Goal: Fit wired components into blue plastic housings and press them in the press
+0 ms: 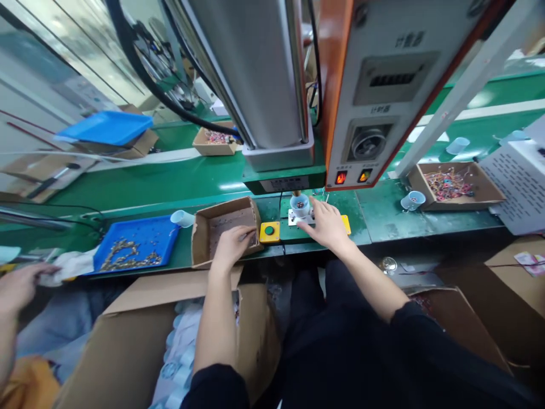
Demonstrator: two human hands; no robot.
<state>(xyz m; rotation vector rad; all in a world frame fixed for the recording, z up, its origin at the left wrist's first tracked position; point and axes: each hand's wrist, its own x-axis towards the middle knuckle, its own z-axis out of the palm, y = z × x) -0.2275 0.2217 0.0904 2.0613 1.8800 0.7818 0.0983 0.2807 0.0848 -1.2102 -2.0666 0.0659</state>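
White plastic cup, small and round, upright on a pale fixture plate directly under the press; tiny coloured bits show inside it. Right hand lies flat beside and just in front of the cup, fingers spread and loosely extended toward it, nothing gripped. Left hand reaches into an open cardboard box left of the cup, fingers curled down at the box floor; whether it has hold of anything cannot be told.

Yellow housing with green button sits between box and fixture.

Worktop: green, worn, glossy in patches. Items on it: blue tray of small brownish metal parts at left, a second white cup lying beside it, another cup at right next to a shallow cardboard box of coloured pieces.

Press carries a grey column and an orange-edged control panel with two lit switches.

Below the worktop: large open carton. Another person's hand at far left edge.
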